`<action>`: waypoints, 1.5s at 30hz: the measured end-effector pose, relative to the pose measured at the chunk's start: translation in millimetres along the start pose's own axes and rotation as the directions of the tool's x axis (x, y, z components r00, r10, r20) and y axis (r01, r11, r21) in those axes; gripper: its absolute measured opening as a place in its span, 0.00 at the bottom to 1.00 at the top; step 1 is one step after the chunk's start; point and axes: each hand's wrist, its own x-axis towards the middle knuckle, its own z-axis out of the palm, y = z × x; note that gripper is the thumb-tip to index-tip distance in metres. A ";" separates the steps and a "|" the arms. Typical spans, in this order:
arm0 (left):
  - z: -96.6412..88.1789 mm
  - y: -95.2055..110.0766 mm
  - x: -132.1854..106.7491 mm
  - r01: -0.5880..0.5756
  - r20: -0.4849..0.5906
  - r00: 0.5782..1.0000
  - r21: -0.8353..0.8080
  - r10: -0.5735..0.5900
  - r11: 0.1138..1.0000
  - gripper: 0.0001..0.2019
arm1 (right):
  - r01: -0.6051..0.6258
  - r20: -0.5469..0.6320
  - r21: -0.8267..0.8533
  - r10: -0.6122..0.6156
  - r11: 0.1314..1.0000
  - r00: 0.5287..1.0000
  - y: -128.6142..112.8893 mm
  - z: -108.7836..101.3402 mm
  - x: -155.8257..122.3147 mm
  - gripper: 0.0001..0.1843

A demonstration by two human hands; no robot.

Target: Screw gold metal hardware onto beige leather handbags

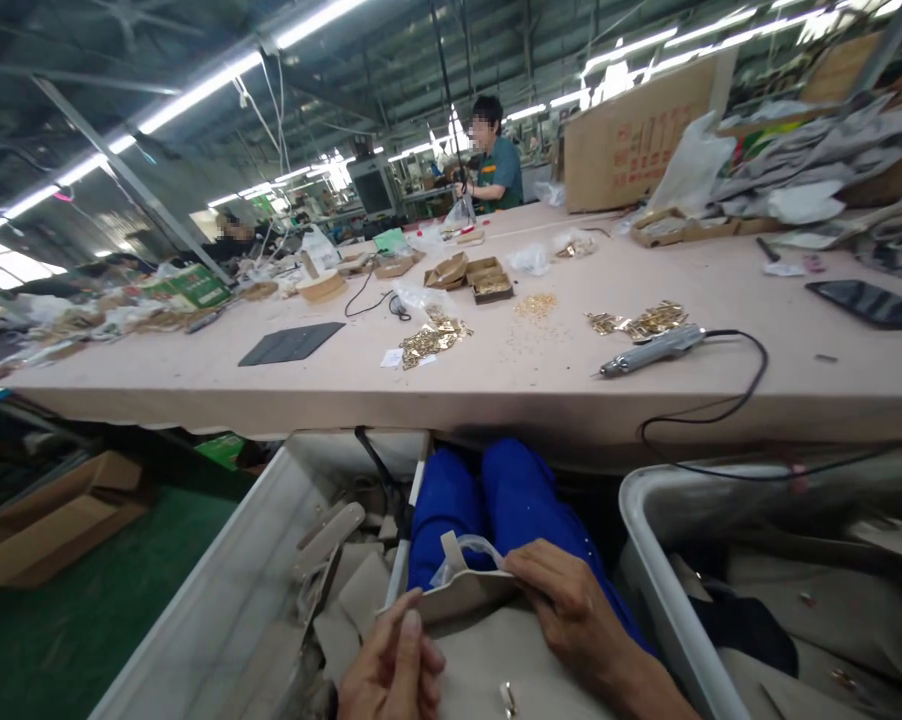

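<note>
A beige leather bag piece lies across my lap, over blue trousers. My left hand pinches its left upper edge, fingers closed. My right hand grips the top edge beside a small clear plastic strip sticking up from the piece. A small gold metal fitting sits on the piece between my wrists. Both hands are below the table's front edge.
A long beige table carries an electric screwdriver with a black cord, piles of gold hardware, a black panel and small boxes. Grey bins of beige pieces flank my legs. A person in green works at the far end.
</note>
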 end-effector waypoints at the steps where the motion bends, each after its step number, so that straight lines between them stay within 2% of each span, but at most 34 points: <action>1: 8.1 8.9 1.0 0.070 0.058 0.996 -0.054 -0.067 0.996 0.38 | 0.020 -0.005 0.003 -0.020 1.000 1.000 -1.7 -0.3 -0.2 0.19; 4: 30.7 31.2 6.4 0.227 0.210 0.957 -0.120 -0.199 0.967 0.39 | 0.068 -0.024 -0.003 -0.068 0.998 0.997 -6.0 -1.9 0.7 0.21; 7: 44.3 43.8 10.3 0.254 0.286 0.933 -0.086 -0.220 0.963 0.31 | 0.093 -0.044 -0.025 -0.094 0.995 0.995 -7.3 -3.2 1.6 0.22; 10: 49.0 48.4 11.0 0.262 0.265 0.936 -0.080 -0.233 0.962 0.29 | 0.097 -0.037 -0.044 -0.098 0.994 0.994 -5.1 -2.7 -0.1 0.22; 15: 50.5 49.8 9.4 0.352 0.215 0.925 -0.163 -0.315 0.922 0.31 | 0.078 -0.032 -0.057 -0.080 0.995 0.996 0.0 -1.4 -5.6 0.22; 20: 51.4 47.2 8.5 0.326 0.234 0.926 -0.093 -0.297 0.941 0.29 | 0.048 -0.008 -0.075 -0.048 0.996 0.999 2.2 0.1 -8.8 0.21; 23: 50.3 45.5 10.5 0.325 0.250 0.924 -0.122 -0.288 0.938 0.26 | 0.026 -0.010 -0.086 -0.027 0.996 1.000 3.7 2.8 -9.5 0.22; 27: 48.2 44.8 19.5 0.417 0.271 0.894 -0.211 -0.357 0.884 0.30 | 0.007 -0.013 -0.104 -0.008 0.995 1.000 6.0 9.5 -6.6 0.20; 33: 44.8 43.5 43.3 0.455 0.311 0.866 -0.166 -0.391 0.875 0.25 | 0.010 0.034 -0.169 -0.004 0.986 0.999 18.0 23.1 5.9 0.20; 37: 41.7 39.0 57.6 0.423 0.297 0.884 -0.173 -0.363 0.889 0.27 | -0.001 0.033 -0.189 0.007 0.982 0.999 28.9 31.2 16.7 0.22; 42: 41.4 29.6 68.3 0.244 0.255 0.943 -0.103 -0.212 0.964 0.28 | -0.018 0.017 -0.193 0.022 0.981 1.000 39.5 41.4 28.7 0.23; 45: 43.4 24.4 72.7 0.173 0.248 0.958 -0.097 -0.144 0.980 0.27 | -0.020 0.008 -0.190 0.022 0.981 1.000 46.1 46.2 33.0 0.23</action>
